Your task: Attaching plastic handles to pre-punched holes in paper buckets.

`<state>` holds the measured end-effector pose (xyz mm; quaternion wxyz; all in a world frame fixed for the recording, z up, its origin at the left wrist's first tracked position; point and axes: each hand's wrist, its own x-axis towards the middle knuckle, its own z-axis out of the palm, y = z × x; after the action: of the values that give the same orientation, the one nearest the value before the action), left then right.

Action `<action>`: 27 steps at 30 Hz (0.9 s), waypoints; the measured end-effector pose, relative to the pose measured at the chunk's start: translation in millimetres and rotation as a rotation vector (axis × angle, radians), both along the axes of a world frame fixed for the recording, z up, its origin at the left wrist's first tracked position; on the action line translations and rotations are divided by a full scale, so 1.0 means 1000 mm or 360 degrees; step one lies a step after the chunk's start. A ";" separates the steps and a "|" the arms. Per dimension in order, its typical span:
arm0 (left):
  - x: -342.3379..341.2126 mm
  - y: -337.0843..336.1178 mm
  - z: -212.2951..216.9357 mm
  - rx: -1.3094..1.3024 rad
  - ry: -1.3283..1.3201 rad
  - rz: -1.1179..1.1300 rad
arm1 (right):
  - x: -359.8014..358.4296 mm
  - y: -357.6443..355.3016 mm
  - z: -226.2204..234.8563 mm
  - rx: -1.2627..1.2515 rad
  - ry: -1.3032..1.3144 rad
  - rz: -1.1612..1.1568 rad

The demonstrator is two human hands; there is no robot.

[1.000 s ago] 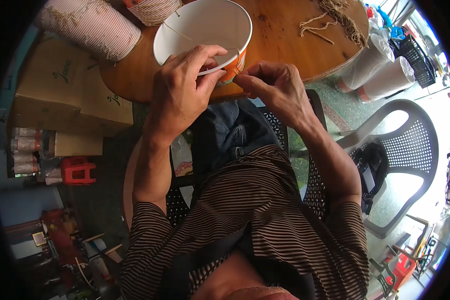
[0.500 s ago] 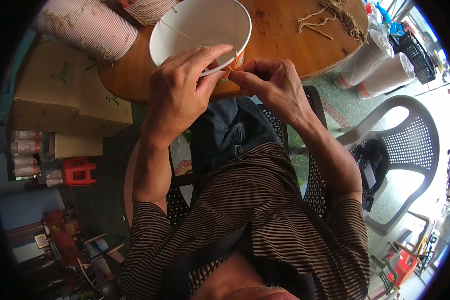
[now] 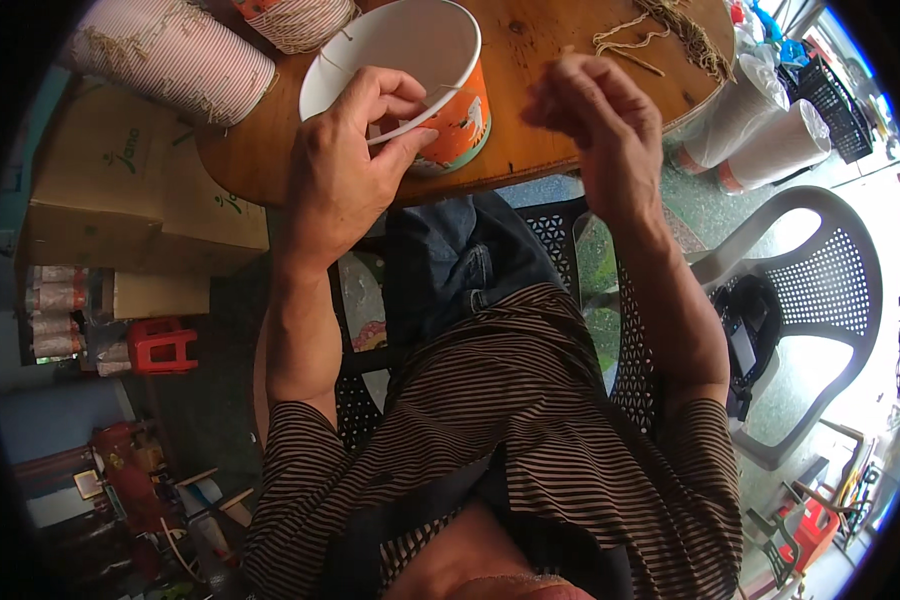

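Observation:
A large paper bucket, white inside with an orange patterned outside and a green band low down, stands tilted at the table's near edge. My left hand grips its near rim, thumb outside and fingers inside. Thin twine passes over the rim just right of those fingers. Another bit of twine shows at the far left rim. To the right of the bucket and apart from it, my right hand hangs over the table with bent fingers. Motion smears its fingertips, so whether they hold anything cannot be made out.
On the wooden table lie a stack of paper buckets, a twine-wrapped orange bucket and a tangle of twine. Cardboard boxes stand at left. A grey plastic chair and wrapped bucket stacks are at right.
My right hand has left the twine at the rim and moved right and away. The bucket has turned or shifted slightly left, showing more of its orange side. My left hand keeps its hold.

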<state>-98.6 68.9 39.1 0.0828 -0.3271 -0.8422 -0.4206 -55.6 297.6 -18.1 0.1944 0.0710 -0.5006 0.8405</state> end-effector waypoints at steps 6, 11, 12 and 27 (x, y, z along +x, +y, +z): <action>-0.001 -0.001 0.003 -0.0108 -0.0101 -0.0081 | 0.003 0.002 -0.005 0.1259 0.0578 -0.0264; 0.001 0.004 0.003 -0.0111 0.0071 -0.0152 | 0.008 -0.017 -0.011 0.1354 0.0325 -0.0310; 0.002 0.004 0.003 -0.0111 0.0068 -0.0154 | 0.010 -0.018 -0.010 0.1265 0.0207 -0.0238; 0.013 0.011 0.008 -0.0221 0.0257 -0.0164 | 0.012 -0.024 -0.002 0.0737 -0.0379 0.0333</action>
<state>-85.9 80.0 46.8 0.1058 -0.4077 -0.8420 -0.3371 -43.3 273.9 -20.6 0.0250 0.0657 -0.6887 0.7216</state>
